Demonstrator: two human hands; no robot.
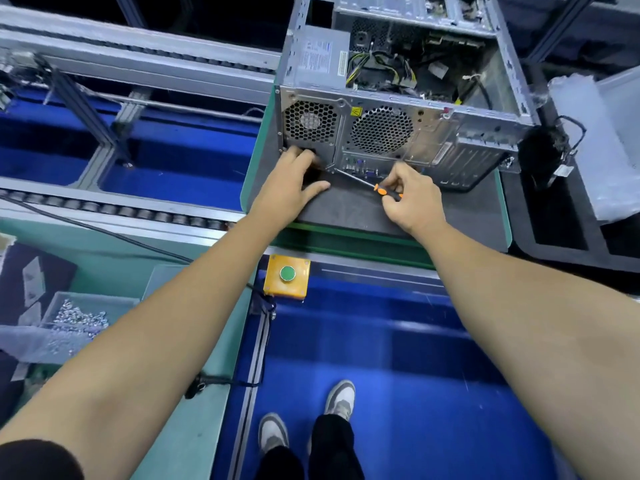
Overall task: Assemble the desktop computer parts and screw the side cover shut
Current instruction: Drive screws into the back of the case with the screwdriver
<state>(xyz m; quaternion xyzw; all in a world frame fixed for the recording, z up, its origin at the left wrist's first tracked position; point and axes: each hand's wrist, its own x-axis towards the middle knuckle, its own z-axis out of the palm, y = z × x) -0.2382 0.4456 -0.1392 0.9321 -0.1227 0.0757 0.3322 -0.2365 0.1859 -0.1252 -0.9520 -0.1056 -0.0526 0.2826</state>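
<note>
Screwdriver [367, 184]: your right hand [412, 199] pinches its orange handle; shaft slants up-left, tip at the computer case [398, 133] rear. Your left hand [294, 183]: fingers straight, pressing the case.

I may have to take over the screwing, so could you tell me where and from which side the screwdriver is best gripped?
Grip the orange-and-black handle, where the right hand already pinches the screwdriver. Come from the near right: the thin shaft runs up-left to its tip at the lower rear edge of the case, where the left hand rests, so only the handle end is free and thick enough to turn.
</note>
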